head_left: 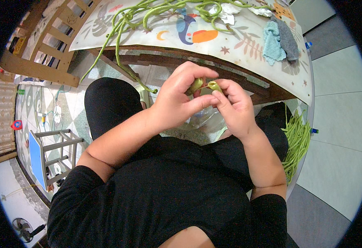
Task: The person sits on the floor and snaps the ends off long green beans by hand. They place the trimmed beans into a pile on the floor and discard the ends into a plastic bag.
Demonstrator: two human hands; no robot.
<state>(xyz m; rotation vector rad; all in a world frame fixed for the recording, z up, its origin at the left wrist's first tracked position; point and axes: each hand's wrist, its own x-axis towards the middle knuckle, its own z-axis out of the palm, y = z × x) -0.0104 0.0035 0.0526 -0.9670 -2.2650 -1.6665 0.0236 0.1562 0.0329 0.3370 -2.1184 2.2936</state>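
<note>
Above my lap, both hands are closed on green long bean pieces. Between the fingers and thumb of my left hand (185,93) is a bent piece of long bean (196,85). My right hand (235,101) pinches another long bean piece (214,86), its end close to the left one. Whether the two pieces are still joined I cannot make out. Beneath the hands shows a clear plastic bag or container (209,119), partly hidden by them. Whole long beans (160,9) lie tangled on the table, a few hanging over its front edge.
The table (247,45) has a printed white cover. On its right side lie a teal cloth (273,43) and a grey cloth (287,39). A large bundle of long beans (295,144) is beside my right leg. A blue-topped stool (38,159) stands at left, near a wooden bed frame (38,70).
</note>
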